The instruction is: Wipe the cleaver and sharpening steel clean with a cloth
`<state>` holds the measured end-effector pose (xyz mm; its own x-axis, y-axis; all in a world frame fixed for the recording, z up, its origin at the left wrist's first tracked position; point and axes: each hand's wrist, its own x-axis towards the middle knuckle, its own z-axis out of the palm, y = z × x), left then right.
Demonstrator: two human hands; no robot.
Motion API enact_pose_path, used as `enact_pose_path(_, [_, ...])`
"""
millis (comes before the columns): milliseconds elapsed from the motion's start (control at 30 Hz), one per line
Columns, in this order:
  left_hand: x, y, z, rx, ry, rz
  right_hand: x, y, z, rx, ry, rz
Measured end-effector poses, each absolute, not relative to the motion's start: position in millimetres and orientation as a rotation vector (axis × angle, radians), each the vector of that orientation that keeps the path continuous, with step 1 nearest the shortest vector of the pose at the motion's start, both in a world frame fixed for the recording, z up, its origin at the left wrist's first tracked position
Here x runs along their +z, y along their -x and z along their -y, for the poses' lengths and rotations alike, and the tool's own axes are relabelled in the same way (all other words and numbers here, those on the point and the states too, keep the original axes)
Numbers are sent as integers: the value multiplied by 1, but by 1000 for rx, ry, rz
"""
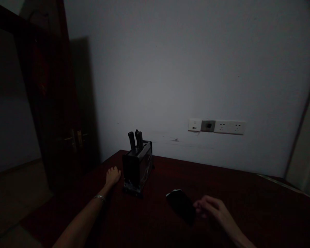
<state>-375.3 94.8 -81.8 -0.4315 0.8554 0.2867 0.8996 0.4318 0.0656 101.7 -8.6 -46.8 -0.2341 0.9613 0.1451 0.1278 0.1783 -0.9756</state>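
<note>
The room is dim. A dark knife block with black handles sticking up stands on a dark red table, near its far left corner. My left hand rests flat on the table just left of the block, fingers stretched out, a bracelet on the wrist. My right hand is at the front right, fingers curled round the end of a flat dark object with a pale edge, which lies on or just above the table. I cannot make out what that object is.
A pale wall stands behind the table with a row of sockets and a switch. A dark wooden door with a brass handle is at the left. The floor shows at lower left.
</note>
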Motion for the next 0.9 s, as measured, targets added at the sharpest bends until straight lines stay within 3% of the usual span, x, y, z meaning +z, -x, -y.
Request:
enact_pose_path(100, [-86, 379, -97, -309, 1535, 2469, 19, -68, 2, 976, 950, 1798])
enact_pose_path(333, [-90, 382, -99, -325, 1502, 2484, 207, 25, -62, 104, 697, 2208])
enact_pose_path(433, [-91, 382, -99, -339, 1497, 2477, 257, 67, -86, -15, 811, 2383])
enact_pose_path(567, [-93, 384, -101, -351, 1481, 2468, 274, 115, -106, 95, 883, 2585])
enact_pose_path(900, [-96, 386, -101, -391, 1466, 2450, 242, 175, -142, 331, 1284, 2803])
